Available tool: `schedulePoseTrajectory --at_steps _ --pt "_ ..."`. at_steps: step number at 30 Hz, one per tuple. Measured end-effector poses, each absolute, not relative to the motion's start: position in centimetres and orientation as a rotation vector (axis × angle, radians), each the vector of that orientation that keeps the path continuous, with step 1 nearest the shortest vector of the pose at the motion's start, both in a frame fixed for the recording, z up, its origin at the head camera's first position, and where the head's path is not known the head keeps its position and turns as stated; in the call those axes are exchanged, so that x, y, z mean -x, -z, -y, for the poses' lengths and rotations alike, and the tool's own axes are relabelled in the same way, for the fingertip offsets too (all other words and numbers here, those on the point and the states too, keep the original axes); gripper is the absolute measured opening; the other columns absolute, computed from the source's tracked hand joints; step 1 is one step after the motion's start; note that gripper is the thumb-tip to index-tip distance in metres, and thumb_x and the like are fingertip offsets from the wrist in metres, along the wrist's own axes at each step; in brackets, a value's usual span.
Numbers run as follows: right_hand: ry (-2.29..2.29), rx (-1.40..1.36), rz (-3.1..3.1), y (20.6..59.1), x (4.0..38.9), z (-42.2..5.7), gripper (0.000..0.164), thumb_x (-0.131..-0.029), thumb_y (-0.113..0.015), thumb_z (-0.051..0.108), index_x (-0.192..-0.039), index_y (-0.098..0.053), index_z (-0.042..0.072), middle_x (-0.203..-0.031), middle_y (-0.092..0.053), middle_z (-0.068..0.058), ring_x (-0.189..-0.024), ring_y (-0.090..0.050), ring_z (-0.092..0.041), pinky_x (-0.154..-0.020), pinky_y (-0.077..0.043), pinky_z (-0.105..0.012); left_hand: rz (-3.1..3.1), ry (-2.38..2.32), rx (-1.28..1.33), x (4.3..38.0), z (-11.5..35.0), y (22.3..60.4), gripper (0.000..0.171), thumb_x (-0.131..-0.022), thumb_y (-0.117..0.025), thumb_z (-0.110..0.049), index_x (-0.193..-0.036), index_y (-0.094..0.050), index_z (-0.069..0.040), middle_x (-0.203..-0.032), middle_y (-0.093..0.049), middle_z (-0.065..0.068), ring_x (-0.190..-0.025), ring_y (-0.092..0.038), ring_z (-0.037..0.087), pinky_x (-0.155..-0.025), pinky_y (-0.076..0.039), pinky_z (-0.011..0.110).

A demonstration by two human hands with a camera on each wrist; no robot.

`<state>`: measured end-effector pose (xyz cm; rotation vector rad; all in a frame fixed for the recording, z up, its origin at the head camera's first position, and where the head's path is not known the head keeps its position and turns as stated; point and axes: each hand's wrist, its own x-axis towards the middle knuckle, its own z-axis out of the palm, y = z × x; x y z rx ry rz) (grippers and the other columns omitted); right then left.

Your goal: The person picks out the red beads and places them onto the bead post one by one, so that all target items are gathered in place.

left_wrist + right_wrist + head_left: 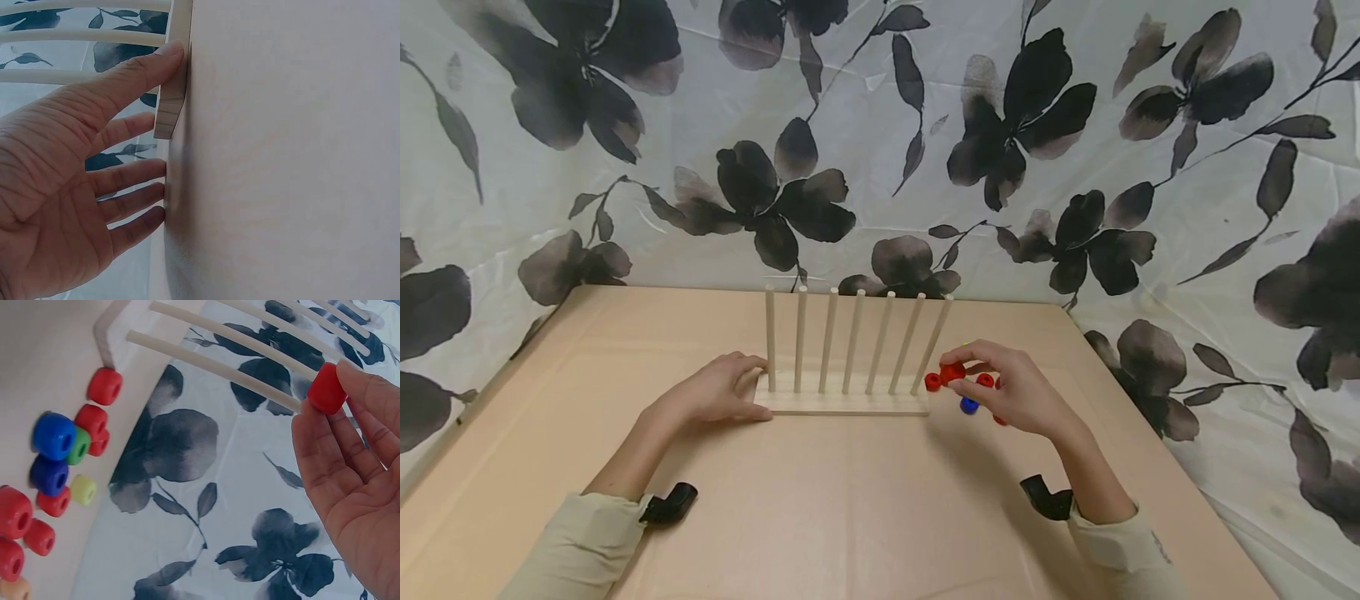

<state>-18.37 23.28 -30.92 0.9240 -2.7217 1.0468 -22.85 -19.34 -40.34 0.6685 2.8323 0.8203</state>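
The left hand [718, 392] lies spread on the surface [820, 500], thumb pressed against the left end of the wooden peg rack [842, 402]. The rack's seven upright pegs carry no beads. The right hand [1015, 387] pinches a red bead [326, 389] between thumb and fingertips, just beside the rightmost peg [931, 345]. Loose beads [59, 462] in red, blue, green and yellow lie on the surface by the rack's right end, below that hand.
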Motion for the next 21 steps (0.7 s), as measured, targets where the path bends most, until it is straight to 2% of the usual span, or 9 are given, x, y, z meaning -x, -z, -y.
schedulePoseTrajectory --at_steps 12,21 --pt "-1.021 -0.944 2.677 29.1 18.3 -22.3 0.036 -0.088 -0.080 0.004 -0.123 -0.070 0.008 -0.118 -0.072 -0.003 -0.110 -0.068 -0.022 -0.097 -0.055 -0.049 -2.842 -0.822 -0.657 22.8 19.3 40.3 0.073 -0.078 -0.088 -0.044 -0.133 -0.060 -0.007 -0.130 -0.057 0.025 -0.126 -0.050 0.047 -0.106 -0.040 0.065" --pt "-1.040 -0.957 2.654 28.4 18.5 -21.4 0.034 -0.089 -0.079 0.004 -0.122 -0.071 0.008 -0.118 -0.072 -0.001 -0.111 -0.067 -0.020 -0.097 -0.055 -0.047 -2.830 -0.826 -0.650 22.7 19.2 40.5 0.076 -0.078 -0.088 -0.044 -0.136 -0.058 -0.005 -0.132 -0.056 0.026 -0.128 -0.049 0.048 -0.106 -0.039 0.065"
